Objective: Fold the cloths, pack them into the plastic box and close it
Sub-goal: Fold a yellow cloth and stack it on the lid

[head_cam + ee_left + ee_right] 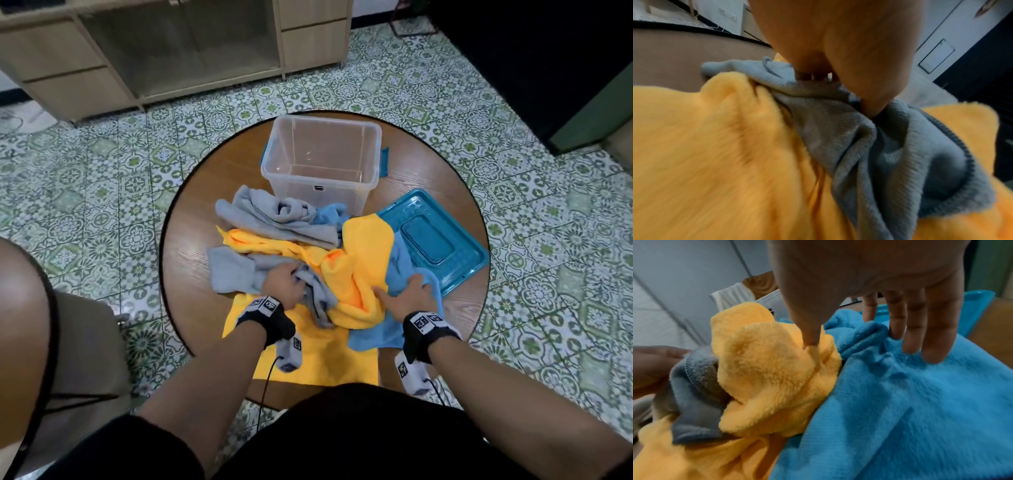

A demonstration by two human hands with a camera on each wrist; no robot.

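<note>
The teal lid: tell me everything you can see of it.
The teal lid looks like glossy moulded plastic, rectangular with rounded corners, a raised rim and a sunken rectangular panel in its middle. It is off the clear plastic box and lies flat on the round wooden table, to the right of the box and turned at an angle to it. A blue cloth and a yellow cloth overlap its near left edge. Neither hand touches it; the right hand rests on the blue cloth just beside it.

Round wooden table (191, 240): clear plastic box (322, 161) open, teal plastic lid (435, 240) beside it. Left hand (284, 286) grips crumpled grey cloth (239, 274); right hand (407, 294) presses blue cloth (376, 337).
</note>
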